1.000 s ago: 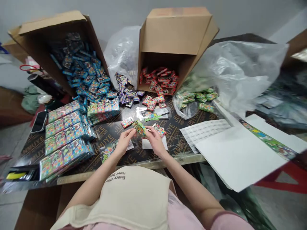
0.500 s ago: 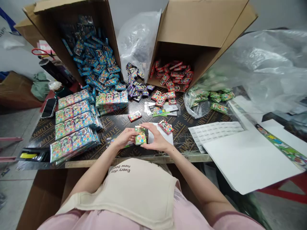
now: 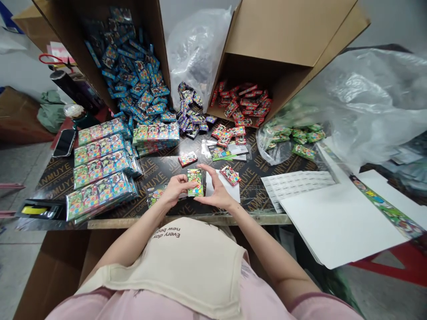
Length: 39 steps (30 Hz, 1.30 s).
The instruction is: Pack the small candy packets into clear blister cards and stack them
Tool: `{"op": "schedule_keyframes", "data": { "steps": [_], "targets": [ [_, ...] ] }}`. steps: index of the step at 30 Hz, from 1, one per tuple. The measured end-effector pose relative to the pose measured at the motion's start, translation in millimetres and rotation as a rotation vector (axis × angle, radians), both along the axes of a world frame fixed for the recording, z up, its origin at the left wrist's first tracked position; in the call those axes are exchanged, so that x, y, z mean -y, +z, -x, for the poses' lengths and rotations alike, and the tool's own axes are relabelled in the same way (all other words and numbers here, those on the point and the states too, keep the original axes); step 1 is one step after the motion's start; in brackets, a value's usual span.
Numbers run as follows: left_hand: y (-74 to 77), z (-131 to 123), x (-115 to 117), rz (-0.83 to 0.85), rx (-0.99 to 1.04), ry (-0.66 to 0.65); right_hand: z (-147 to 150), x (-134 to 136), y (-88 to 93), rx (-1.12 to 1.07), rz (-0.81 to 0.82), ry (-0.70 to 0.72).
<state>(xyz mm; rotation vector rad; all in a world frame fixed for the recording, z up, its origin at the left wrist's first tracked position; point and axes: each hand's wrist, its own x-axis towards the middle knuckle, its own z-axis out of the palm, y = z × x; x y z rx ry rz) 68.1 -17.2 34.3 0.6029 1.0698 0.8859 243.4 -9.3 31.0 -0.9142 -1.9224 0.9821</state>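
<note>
between left hand (image 3: 176, 187) and right hand (image 3: 216, 190), a packet (image 3: 195, 182) points lengthwise away

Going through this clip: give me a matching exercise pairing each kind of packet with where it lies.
Packets:
1 blue packets
2 red packets
3 purple packets
4 green packet

Places:
A between the left hand and right hand
B in the right-hand carton
C between the two cartons
D in the left-hand carton

Pairs: 1-D; 2-B; 3-C; 4-A

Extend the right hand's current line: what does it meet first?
The right hand points left at the green card packet held by the left hand; its fingers look almost at the packet, though depth is unclear.
</note>
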Motion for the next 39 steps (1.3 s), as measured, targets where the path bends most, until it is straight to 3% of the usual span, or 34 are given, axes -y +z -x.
{"op": "schedule_keyframes", "data": {
  "steps": [3, 6, 10, 13, 16, 21, 25, 28, 31, 34, 39],
  "targets": [
    [-4.2, 6, 0, -0.123, -0.179, -0.046, -4, -1, 3.4, 0.088, -0.078, -0.029],
    [-11.3, 22, 0, -0.383, -0.547, -0.137, -10, -6, -0.6, 0.168, -0.147, -0.087],
    [-22.6, 47, 4, -0.668, -1.158, -0.453, -22, -13, -21.8, 0.303, -0.178, -0.158],
    [-28.3, 56, 7, -0.701, -1.303, -0.578, -26, -15, -39.1, 0.377, -0.144, -0.149],
    [-27.4, 57, 9, -0.755, -1.237, -0.564, -26, -12, -44.5, 0.332, -0.053, -0.079],
    [-12.8, 51, 11, -0.732, -1.013, -0.466, -19, -9, -29.6, 0.071, 0.185, 0.136],
    [-6.0, 37, 4, -0.622, -0.877, -0.012, 9, -11, -13.8, -0.255, 0.334, -0.138],
    [-8.7, 21, 0, -0.520, -0.647, 0.277, 38, -17, -2.9, -0.514, 0.493, -0.344],
    [-12.2, 1, 3, -0.408, -0.328, 0.427, 56, -26, 6.4, -0.650, 0.616, -0.465],
    [-10.5, -13, 8, -0.212, -0.002, 0.528, 59, -31, 13.6, -0.688, 0.695, -0.462],
    [2.1, -9, 0, 0.057, 0.180, 0.534, 52, -24, 22.8, -0.755, 0.760, -0.365]
  ]
}}
